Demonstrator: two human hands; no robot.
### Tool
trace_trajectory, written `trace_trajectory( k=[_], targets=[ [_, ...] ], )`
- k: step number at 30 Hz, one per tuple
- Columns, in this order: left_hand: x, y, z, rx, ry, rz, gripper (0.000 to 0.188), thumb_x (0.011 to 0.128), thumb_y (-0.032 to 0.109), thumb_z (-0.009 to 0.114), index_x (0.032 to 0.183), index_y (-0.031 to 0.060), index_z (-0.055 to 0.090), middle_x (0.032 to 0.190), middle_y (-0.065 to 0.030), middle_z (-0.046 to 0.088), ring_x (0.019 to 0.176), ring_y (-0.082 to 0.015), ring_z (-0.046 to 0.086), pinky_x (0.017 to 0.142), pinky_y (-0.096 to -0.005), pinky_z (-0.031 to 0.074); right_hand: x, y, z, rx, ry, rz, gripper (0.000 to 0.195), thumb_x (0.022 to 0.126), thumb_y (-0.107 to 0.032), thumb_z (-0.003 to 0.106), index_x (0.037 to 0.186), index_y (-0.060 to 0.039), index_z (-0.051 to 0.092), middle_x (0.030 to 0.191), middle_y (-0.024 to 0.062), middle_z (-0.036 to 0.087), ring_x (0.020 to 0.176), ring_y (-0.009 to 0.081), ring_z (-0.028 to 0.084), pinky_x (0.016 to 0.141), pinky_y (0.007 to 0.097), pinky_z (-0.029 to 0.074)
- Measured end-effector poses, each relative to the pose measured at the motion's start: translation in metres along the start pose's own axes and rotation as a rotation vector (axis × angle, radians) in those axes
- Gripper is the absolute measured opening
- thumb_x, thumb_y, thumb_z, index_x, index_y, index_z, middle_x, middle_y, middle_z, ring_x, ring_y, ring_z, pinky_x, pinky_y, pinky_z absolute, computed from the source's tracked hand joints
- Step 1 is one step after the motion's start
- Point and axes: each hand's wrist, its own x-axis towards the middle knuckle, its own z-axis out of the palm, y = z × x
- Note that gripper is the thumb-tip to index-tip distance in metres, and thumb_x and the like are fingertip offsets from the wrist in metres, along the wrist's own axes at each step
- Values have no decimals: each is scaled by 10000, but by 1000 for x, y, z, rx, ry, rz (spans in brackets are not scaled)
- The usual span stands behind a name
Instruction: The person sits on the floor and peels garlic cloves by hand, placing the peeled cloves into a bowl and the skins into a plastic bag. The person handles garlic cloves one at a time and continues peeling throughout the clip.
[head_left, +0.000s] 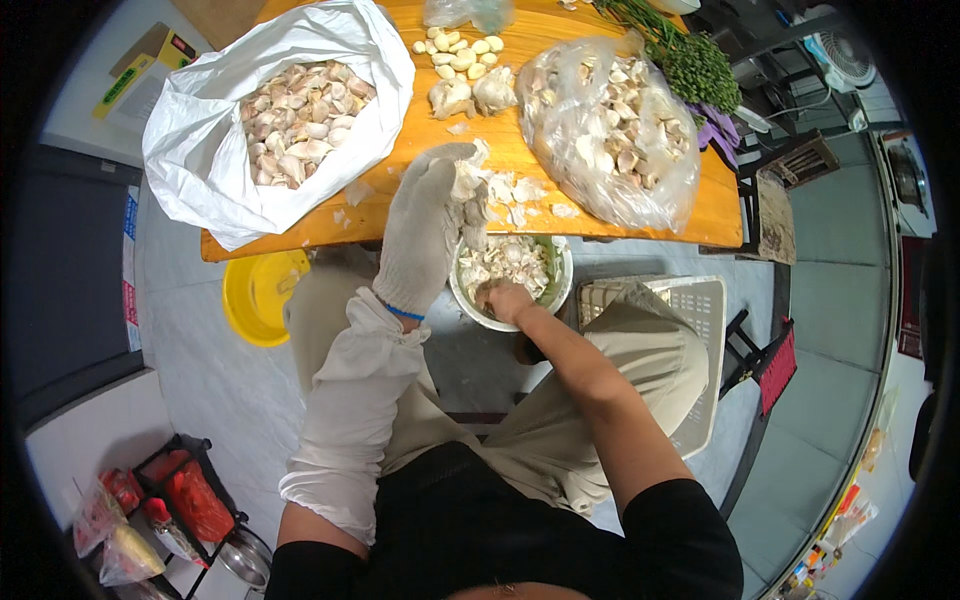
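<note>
My left hand (427, 217), in a pale knitted glove with a white sleeve over the forearm, is at the table's front edge against loose garlic skins (517, 191); whether it grips any is unclear. Bare and lower down, my right hand (508, 300) reaches into a bowl (564, 296) of garlic skins below the table edge, its fingertips blurred. A white bag of unpeeled garlic cloves (300, 120) lies on the left of the table. Peeled cloves (461, 56) sit at the middle, with garlic bulbs (493, 91) just below them. On the right is a clear plastic bag of garlic (611, 135).
The wooden table (420, 135) spans the front. A yellow basin (251, 307) stands on the floor at left, and a light plastic basket (709, 330) by my right knee. Green herbs (694, 71) lie at the table's back right. A small stool (776, 367) is farther right.
</note>
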Motion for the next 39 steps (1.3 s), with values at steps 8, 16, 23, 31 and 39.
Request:
trace_trajectory(
  k=[8,16,23,31,39],
  targets=[
    [-2,22,8,-13,82,-206,360,1064,248,365,1277,-8,503,1161,-85,547,996,-147,577,829,-307,507,23,3,27,-137,-92,-79,263,905,-163,493,1012,-133,732,1058,130,716,979,302,691,849,416,539],
    [4,6,-2,607,-48,297,256,1005,88,471,1213,-46,536,1109,-131,558,993,-192,580,839,-321,506,12,43,14,624,-39,-156,348,719,-76,701,1054,-168,719,853,94,674,757,246,652,666,365,519],
    [6,-10,-5,116,-10,-29,271,1029,155,416,1251,44,523,1079,-57,562,882,-103,583,695,-220,491,-36,21,-66,1298,-319,232,216,879,-243,721,1050,-124,664,710,-6,592,574,68,495,460,226,355],
    [3,-20,-2,14,89,16,320,1027,288,416,1204,87,590,968,-38,621,782,-97,608,593,-231,485,-99,-24,-160,1408,-169,306,290,963,-336,643,920,-49,642,663,-23,544,477,28,413,374,181,243],
    [-2,-24,-2,-252,-60,-210,460,1010,412,436,1234,36,577,1089,-64,628,1030,-161,596,886,-299,478,-92,-142,-333,1540,52,-161,303,1037,-305,487,867,-65,563,646,2,526,430,67,397,360,204,270]
  ],
)
